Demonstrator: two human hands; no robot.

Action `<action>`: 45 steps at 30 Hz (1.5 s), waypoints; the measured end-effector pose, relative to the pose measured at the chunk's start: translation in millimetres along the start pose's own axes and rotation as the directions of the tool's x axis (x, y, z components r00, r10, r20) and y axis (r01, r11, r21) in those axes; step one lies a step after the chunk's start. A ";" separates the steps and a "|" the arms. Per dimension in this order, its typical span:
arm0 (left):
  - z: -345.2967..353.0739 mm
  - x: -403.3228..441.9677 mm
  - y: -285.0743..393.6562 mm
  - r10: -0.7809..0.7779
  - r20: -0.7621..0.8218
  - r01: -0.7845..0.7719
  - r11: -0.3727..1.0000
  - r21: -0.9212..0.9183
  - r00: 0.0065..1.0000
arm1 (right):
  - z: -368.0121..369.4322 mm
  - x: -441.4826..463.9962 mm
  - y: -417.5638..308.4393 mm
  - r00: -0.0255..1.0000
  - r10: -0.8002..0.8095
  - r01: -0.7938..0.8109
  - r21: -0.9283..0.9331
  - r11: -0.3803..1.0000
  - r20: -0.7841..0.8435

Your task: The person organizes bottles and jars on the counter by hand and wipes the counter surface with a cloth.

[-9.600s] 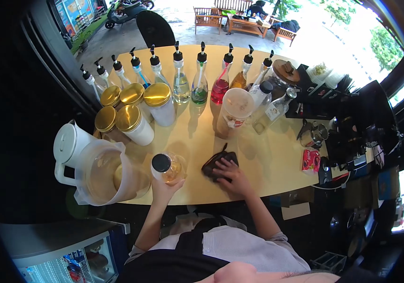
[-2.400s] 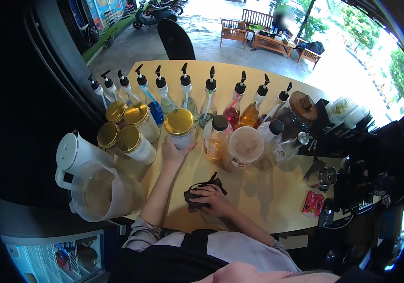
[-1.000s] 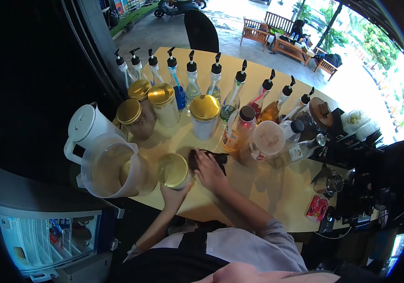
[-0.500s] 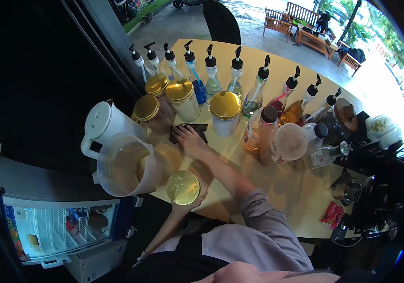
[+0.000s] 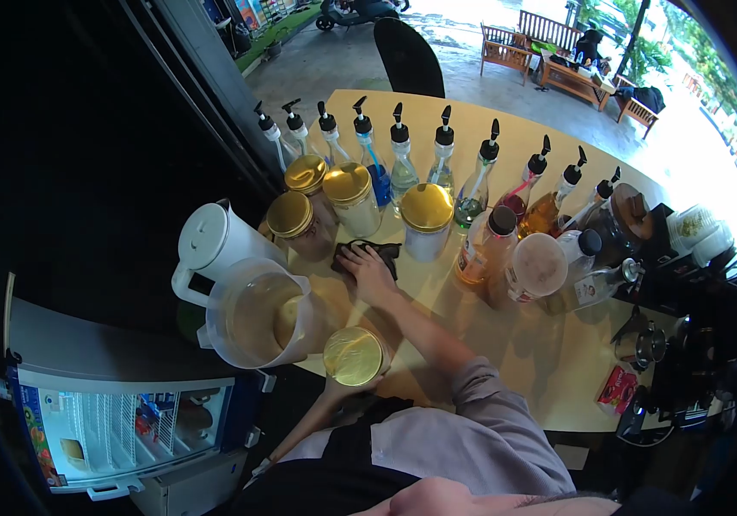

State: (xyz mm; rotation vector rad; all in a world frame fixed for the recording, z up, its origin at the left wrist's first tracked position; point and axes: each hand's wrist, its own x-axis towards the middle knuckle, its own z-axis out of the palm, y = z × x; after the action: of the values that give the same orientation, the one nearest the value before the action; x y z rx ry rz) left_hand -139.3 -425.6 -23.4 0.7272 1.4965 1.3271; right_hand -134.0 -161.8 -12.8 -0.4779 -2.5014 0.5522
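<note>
My right hand [image 5: 370, 273] lies over a dark crumpled cloth [image 5: 386, 251] on the tabletop, with its fingers bent onto the fabric. Close to my body, my left hand [image 5: 353, 389] is wrapped round the near side of a jar with a gold lid [image 5: 354, 356]; its fingers are partly hidden behind the jar. Beyond the cloth stand more gold-lidded jars, among them a white-filled jar [image 5: 426, 241] and a brownish jar [image 5: 310, 241]. To the left of my hands is a large translucent measuring jug [image 5: 257, 314].
A white lidded pitcher [image 5: 231, 245] stands behind the jug. Pump bottles [image 5: 403, 176] line the table's far edge. An orange drink bottle [image 5: 482, 254], a clear tub [image 5: 540, 267] and a red packet [image 5: 617, 390] are to the right. A lit display fridge [image 5: 128, 430] is lower left.
The camera view has shifted a little, so the whole scene appears lower and further right. Both hands keep about the same places relative to the cloth and the jar.
</note>
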 end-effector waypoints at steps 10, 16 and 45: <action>-11.5 26.2 -10.6 -0.048 0.128 0.086 0.948 -0.305 0.991 | -13.4 -26.3 6.8 0.992 0.125 -0.125 -0.085 0.989 -0.004; -8.5 21.5 3.6 -0.231 0.226 0.324 0.700 -0.637 0.946 | 7.9 -6.8 -11.8 0.989 -0.046 0.057 -0.071 0.996 0.141; -7.6 20.8 35.3 0.416 0.234 -0.460 0.870 0.178 0.879 | -140.2 -222.9 -39.9 0.794 0.593 -0.606 -0.093 0.790 -0.134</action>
State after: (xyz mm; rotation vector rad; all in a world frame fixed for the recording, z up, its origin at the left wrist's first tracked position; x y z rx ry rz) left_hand -159.3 -401.9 4.3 1.3739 1.3885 1.3783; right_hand 113.8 -253.0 21.7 -1.3507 -2.2665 0.5742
